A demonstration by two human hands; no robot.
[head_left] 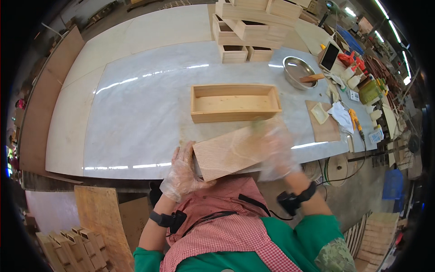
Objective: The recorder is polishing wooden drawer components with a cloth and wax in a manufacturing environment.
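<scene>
The person holds a long wooden box (pixel 231 152) at the near edge of the table (pixel 136 118), its broad plain side turned up and tilted, the right end higher. The left hand (pixel 183 170), in a thin clear plastic glove, is clamped on the box's lower left end, fingers wrapped along that end. The right hand (pixel 276 149), also gloved and blurred, lies on the upper right part of the box with something pale pressed under the fingers; I cannot tell whether it grips or only presses flat. Both wrists carry a black strap with a small device.

Just beyond the held box, apart from it, an open wooden box (pixel 234 103) of similar shape lies on the pale glossy table with its hollow facing up. Farther back stands a stack of wooden boxes (pixel 247 27), with 2 small ones at the front. To the right of the open box sits a round metal bowl (pixel 298 71) with a brush handle resting across it. Nearer on the right lies a small wooden board (pixel 324 124) bearing a pale square pad and a crumpled white cloth (pixel 340 115). Bottles and small containers (pixel 362 86) crowd the table's right edge. At the lower left, below the table, lean plywood sheets (pixel 102 217).
</scene>
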